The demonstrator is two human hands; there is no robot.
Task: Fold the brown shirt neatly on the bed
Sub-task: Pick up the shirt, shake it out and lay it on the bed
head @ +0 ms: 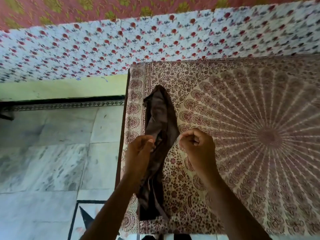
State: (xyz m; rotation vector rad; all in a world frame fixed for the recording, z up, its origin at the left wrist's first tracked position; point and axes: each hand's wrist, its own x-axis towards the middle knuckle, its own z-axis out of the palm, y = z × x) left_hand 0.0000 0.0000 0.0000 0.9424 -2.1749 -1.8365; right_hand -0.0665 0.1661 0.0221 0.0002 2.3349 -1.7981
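Brown shirt [160, 135] gathered into a long narrow strip along the left edge of the bed [242, 101].

Soft, creased cloth, its far end tapering to a point, its near end bunched; it lies on a block-printed cotton sheet with a sunburst medallion; the left hand [140, 151] pinches a fold at the strip's middle, probably to lift and open it out; the right hand [195, 144] is curled into a fist just beside the cloth, and whether it grips any fabric cannot be told; marble floor [52, 153] lies beyond the bed's edge.
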